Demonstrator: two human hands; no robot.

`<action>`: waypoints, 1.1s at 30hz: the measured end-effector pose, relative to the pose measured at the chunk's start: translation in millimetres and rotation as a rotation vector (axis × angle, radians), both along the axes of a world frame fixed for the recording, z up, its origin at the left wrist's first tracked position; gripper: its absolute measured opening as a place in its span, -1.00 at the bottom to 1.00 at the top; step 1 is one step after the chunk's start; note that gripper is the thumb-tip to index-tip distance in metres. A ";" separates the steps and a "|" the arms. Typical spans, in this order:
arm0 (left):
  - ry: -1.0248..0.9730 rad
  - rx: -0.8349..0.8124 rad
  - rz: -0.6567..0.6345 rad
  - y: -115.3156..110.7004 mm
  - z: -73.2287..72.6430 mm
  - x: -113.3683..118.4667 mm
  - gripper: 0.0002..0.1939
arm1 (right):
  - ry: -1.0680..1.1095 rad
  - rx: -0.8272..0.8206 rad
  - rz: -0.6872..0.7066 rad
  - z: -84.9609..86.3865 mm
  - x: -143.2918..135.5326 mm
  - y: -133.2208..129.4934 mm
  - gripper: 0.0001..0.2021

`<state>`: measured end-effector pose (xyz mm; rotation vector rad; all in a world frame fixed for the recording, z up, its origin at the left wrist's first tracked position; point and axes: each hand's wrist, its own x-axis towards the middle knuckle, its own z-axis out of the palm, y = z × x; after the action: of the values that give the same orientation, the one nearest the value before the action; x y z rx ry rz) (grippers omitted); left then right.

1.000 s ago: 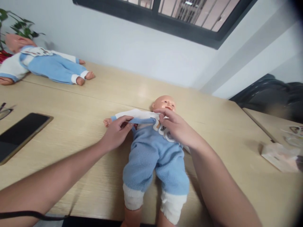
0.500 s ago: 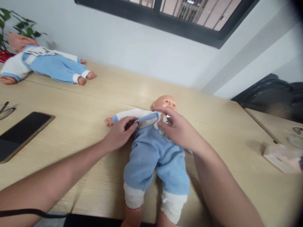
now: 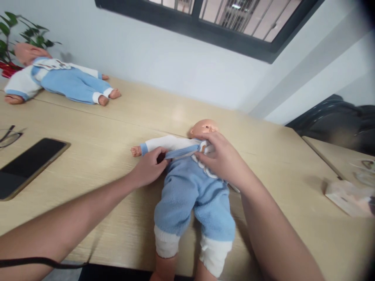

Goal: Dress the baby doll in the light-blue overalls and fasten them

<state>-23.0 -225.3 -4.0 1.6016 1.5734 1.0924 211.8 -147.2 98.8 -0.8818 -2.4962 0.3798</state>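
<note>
A baby doll [image 3: 204,127] lies on its back on the wooden table, its feet towards me. It wears blue overalls [image 3: 181,191] with white cuffs over a white sleeve [image 3: 164,143] with a blue cuff. My left hand [image 3: 150,166] pinches one end of the overalls' blue shoulder strap [image 3: 183,151] at the doll's side. At the chest, my right hand [image 3: 218,156] is closed on the bib and the strap's other end, beside a white printed patch [image 3: 204,147]. The strap is stretched between both hands. My right hand hides the doll's lower face and far shoulder.
A second dressed doll [image 3: 70,82] lies at the back left, near a potted plant [image 3: 32,33]. On the left are a smartphone [image 3: 32,164] and glasses [image 3: 10,136]. To the right stands a whitish box [image 3: 347,197]. A black cable [image 3: 43,262] crosses my left forearm.
The blue strap is now pulled straighter and flatter between my hands. My right hand has shifted slightly, covering more of the doll's mouth. The view has moved a little.
</note>
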 end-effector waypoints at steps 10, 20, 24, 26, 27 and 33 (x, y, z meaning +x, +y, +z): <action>-0.317 0.007 -0.115 2.5 -4.4 -1.8 -0.57 | 0.045 -0.092 -0.047 2.7 -2.5 -1.0 -0.68; -0.396 -0.029 -0.114 3.6 -2.6 -1.6 -0.66 | 0.074 -0.056 -0.097 2.7 -0.9 1.4 -0.87; -0.242 0.011 0.114 3.5 -2.6 0.1 -0.81 | 0.074 -0.074 -0.062 8.4 -1.1 -3.1 -0.89; -0.165 0.060 0.206 1.8 -1.2 0.8 -0.77 | 0.064 -0.090 -0.021 10.6 -1.3 -5.9 -0.88; -0.141 0.080 0.216 0.7 -0.2 1.3 -0.77 | 0.057 -0.096 0.006 11.7 -1.3 -7.3 -0.88; 0.060 0.154 0.033 -3.7 5.3 3.6 -0.63 | -0.004 -0.144 0.180 19.9 -0.2 -14.2 -0.93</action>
<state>-19.4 -229.0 1.3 1.7291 1.5925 1.2195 211.6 -161.4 118.7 -0.7128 -2.5853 0.6253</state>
